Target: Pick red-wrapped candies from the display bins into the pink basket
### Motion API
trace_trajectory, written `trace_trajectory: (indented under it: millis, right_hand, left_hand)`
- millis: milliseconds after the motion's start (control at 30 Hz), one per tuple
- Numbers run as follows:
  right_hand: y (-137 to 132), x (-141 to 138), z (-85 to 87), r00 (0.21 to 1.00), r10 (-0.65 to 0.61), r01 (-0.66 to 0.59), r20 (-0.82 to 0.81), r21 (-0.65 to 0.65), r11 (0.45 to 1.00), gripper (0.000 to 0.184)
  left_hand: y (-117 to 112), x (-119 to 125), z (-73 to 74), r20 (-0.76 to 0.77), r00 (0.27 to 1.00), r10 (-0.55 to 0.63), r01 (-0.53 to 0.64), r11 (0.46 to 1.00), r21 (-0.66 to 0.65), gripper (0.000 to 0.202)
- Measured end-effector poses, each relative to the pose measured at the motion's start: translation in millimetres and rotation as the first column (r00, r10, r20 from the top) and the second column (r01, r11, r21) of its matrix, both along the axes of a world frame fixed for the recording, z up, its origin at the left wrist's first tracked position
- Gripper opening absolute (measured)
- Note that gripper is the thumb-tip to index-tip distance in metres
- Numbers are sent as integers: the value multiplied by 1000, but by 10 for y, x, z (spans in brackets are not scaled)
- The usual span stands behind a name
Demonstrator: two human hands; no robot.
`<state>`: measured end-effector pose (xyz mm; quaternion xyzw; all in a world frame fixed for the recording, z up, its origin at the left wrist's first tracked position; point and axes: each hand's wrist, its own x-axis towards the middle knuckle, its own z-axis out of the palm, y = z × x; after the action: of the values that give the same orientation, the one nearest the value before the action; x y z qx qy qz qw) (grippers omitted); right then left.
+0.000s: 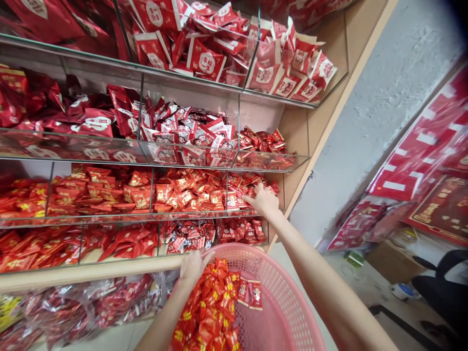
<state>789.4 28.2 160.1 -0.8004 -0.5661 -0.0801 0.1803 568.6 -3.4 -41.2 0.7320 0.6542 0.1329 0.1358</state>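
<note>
A pink perforated plastic basket (288, 292) stands below the shelves. Small red and gold wrapped sweets (208, 312) fill its left side, and two red packets with a white figure (250, 293) lie by them. My left hand (193, 267) is closed over the basket's back left rim. My right hand (266, 201) reaches into the right-end compartment of the second shelf from the bottom, over small red packets (237, 197). Its thumb and forefinger are apart, and no packet shows between them; the other fingers are partly hidden.
Glass dividers and front panels (190, 214) split the shelves into bins of red packets. Bagged goods (91, 307) lie under the bottom shelf. To the right are a grey wall (351, 131), red sheets (409, 161), a cardboard box (393, 261) and a black chair (446, 282).
</note>
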Motion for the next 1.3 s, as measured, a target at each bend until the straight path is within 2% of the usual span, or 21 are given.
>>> trace_trajectory:
  millis: [133, 233, 433, 600, 767, 933, 1067, 1133, 1200, 1300]
  right_hand:
    - [21, 60, 26, 991, 40, -47, -128, -56, 997, 55]
    - [9, 104, 38, 988, 26, -36, -150, -61, 998, 56]
    - [59, 18, -28, 998, -56, 55, -40, -27, 998, 45]
    - [68, 0, -87, 997, -60, 59, 43, 27, 998, 35]
    - [18, 91, -65, 999, -35, 35, 0, 137, 990, 37]
    - [15, 215, -85, 976, 45, 26, -213, 321, 947, 44]
    - [94, 351, -150, 901, 169, 63, -399, 507, 860, 47]
    - [111, 394, -173, 835, 262, 91, -483, 592, 801, 50]
    - [49, 383, -186, 713, 401, 123, -575, 666, 736, 52]
    - [-254, 253, -238, 439, 620, 127, -650, 728, 673, 51]
  left_hand:
    - [-1, 1, -14, -28, 1000, 11, -10, 1000, 11, 76]
    - [-4, 2, -19, -36, 999, 13, -13, 1000, 10, 75]
    - [-18, 1, -8, -27, 1000, -3, 3, 1000, 12, 68]
    - [-19, -1, -14, -23, 1000, -10, 11, 999, 38, 67]
    - [-20, 2, -13, -46, 999, 3, -1, 1000, 30, 72]
    - [-34, 5, -8, -41, 999, -2, 4, 999, 50, 71]
    - [-35, 12, 3, -39, 999, 8, -6, 999, 51, 69]
    - [-35, 16, 13, -42, 999, 21, -19, 999, 48, 70]
    - [-36, 19, 23, -35, 999, 14, -13, 999, 44, 71]
    - [-38, 22, 32, -29, 1000, 11, -10, 1000, 18, 72]
